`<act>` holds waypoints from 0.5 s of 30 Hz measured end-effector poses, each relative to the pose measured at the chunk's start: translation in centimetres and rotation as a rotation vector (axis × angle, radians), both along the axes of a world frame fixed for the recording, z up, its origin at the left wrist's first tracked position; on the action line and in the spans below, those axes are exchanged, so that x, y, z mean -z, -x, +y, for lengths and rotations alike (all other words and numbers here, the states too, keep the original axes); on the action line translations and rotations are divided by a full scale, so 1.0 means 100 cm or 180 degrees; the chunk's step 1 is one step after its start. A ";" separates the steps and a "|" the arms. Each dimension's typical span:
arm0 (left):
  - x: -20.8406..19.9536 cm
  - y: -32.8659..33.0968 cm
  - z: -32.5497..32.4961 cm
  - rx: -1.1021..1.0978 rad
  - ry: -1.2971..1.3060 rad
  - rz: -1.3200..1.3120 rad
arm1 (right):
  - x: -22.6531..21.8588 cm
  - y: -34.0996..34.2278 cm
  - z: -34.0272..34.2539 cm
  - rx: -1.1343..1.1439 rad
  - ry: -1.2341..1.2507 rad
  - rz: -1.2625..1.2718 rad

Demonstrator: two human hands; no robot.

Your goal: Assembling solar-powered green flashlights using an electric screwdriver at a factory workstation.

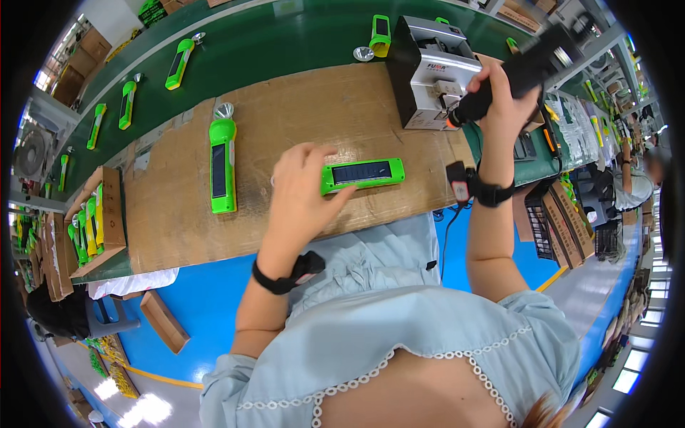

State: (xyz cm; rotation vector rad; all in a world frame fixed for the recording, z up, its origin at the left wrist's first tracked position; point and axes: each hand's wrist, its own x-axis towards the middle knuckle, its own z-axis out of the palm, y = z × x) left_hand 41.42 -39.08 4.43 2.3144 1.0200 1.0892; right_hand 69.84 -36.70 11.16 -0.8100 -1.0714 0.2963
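Observation:
My left hand [303, 187] is curled over the head end of a green solar flashlight [362, 173] lying on the cardboard. Its fingers are above the body and the thumb below; the flashlight's head is mostly hidden under the hand. In my right hand [505, 107] is a black electric screwdriver [531, 68], held slanting. Its orange-ringed lower end points at the front of a black and silver screw feeder [437, 75]. Left of my left hand lies a second green flashlight [222, 164], its silver reflector loose at the top end.
A brown cardboard sheet [171, 192] covers the near bench. Behind it, a green conveyor belt [278, 43] carries several flashlights. A carton [114, 207] of flashlights stands at the left edge. A cable hangs by my right forearm. At far right sits another person [631, 178].

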 end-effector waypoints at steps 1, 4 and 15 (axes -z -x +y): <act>0.005 0.012 -0.003 -0.0259 0.0010 0.0401 | 0.001 0.010 -0.008 -0.0089 -0.0137 0.0068; 0.024 0.020 -0.003 -0.0442 0.0155 0.0898 | 0.004 0.038 -0.025 -0.0412 -0.0129 0.0228; 0.044 -0.015 0.002 -0.0548 -0.0180 0.0810 | 0.019 0.118 -0.038 -0.1412 0.0271 -0.0289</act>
